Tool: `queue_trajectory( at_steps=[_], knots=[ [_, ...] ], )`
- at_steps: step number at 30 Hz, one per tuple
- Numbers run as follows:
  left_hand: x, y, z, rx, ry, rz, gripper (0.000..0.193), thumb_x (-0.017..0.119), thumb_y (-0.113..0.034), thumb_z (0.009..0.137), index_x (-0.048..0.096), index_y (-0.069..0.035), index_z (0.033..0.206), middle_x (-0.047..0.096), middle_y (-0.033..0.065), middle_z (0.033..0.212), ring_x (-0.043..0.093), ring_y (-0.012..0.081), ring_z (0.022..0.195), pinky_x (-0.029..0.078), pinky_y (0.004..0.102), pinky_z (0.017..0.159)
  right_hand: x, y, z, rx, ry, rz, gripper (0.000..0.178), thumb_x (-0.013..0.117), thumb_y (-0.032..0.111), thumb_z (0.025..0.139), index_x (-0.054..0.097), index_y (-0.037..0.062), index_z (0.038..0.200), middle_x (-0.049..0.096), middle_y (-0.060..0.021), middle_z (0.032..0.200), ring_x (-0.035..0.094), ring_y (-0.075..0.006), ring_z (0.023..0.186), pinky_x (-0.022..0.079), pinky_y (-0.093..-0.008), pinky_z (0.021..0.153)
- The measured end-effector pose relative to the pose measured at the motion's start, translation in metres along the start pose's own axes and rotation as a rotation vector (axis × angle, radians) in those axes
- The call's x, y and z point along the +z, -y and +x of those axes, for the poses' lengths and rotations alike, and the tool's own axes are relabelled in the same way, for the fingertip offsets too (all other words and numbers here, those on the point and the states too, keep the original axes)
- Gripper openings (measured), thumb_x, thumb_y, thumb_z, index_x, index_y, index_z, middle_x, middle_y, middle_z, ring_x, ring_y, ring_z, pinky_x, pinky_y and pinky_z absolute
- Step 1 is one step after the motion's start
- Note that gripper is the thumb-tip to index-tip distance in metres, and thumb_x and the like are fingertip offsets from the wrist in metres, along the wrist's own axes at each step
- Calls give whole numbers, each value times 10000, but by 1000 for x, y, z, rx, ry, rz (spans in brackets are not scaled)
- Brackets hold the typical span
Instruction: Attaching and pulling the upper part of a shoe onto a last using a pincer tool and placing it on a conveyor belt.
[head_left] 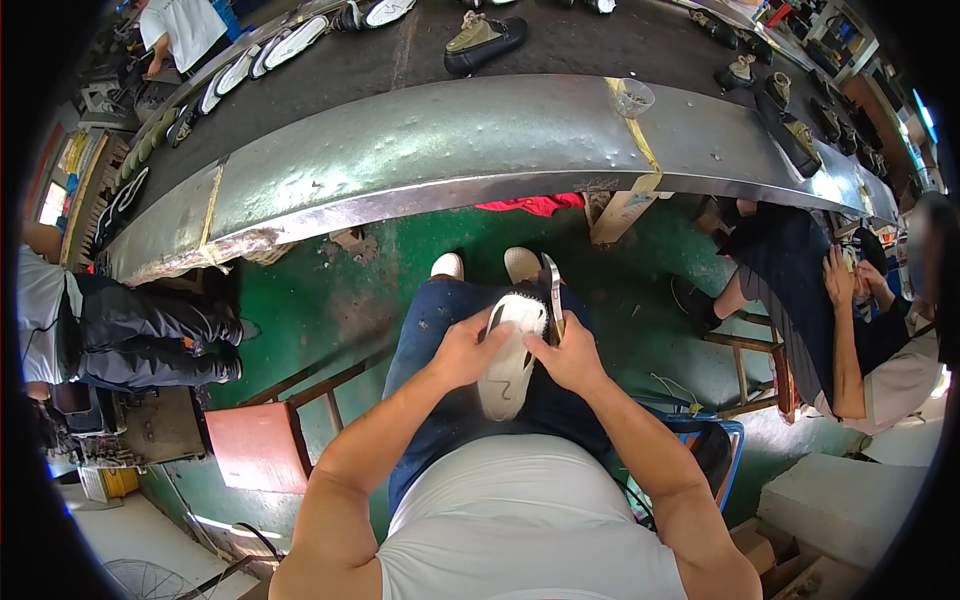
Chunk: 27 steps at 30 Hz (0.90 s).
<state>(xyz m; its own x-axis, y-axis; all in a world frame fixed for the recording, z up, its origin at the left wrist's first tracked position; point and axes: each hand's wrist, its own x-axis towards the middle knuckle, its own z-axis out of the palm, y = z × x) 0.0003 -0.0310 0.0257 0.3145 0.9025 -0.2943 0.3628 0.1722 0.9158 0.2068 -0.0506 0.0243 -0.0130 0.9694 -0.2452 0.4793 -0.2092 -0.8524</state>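
Note:
Above my lap I hold a shoe (503, 385) with its pale sole side turned up. A dark curved line marks its near end, and dark edging shows around the far end. My left hand (468, 350) wraps its left side, thumb on the pale face. My right hand (570, 355) is closed at the right side, its thumb pressing on that face too. From the same hand a metal hand tool (553, 285) with a curved tip, pincer-like, points up beside the shoe's far end. The fingers hide its handle.
A metal-edged bench (400, 125) with a dark top curves ahead, carrying shoes (485, 42) and a clear cup (632, 97). Co-workers sit at right (850, 300) and stand at left (60, 310). A reddish stool (258, 447) is at my left, a wooden stool (755, 350) at right.

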Motion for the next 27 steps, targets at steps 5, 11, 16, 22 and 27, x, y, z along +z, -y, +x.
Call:
queue_trajectory(
  at_steps=[5,11,16,22,27],
  knots=[
    [-2,21,-3,-187,11,121,384,560,-123,959,593,-28,1329,706,95,1021,660,154,901,524,314,839,-9,-14,14,56,102,26,396,711,220,740,584,-51,1000,660,-231,879,668,-361,839,525,-410,799],
    [-15,6,12,-391,407,-447,703,559,46,791,474,-97,1474,633,39,1212,600,133,1075,504,296,874,-27,-41,26,166,382,398,173,654,75,837,588,-3,977,608,-23,808,551,-117,648,484,-287,617],
    [6,31,-12,-204,406,-719,781,633,-10,834,324,-106,1545,551,69,1357,528,176,1241,435,338,1050,-53,-36,-23,253,272,294,227,621,191,945,581,-15,1032,672,-72,863,633,-130,696,515,-300,625],
    [35,53,-29,-158,107,-414,946,801,-150,789,263,-48,1560,519,185,1422,492,264,1327,364,350,1130,-75,7,-51,-124,580,-451,328,593,176,942,571,-45,1183,694,-186,982,693,-304,870,544,-418,802],
    [34,60,-34,-160,158,-237,1005,822,-176,772,222,-43,1568,518,199,1423,486,282,1340,363,349,1131,-54,5,-50,-452,335,-631,395,609,160,915,561,-60,1240,675,-185,1005,655,-383,1000,538,-461,839]
  ],
)
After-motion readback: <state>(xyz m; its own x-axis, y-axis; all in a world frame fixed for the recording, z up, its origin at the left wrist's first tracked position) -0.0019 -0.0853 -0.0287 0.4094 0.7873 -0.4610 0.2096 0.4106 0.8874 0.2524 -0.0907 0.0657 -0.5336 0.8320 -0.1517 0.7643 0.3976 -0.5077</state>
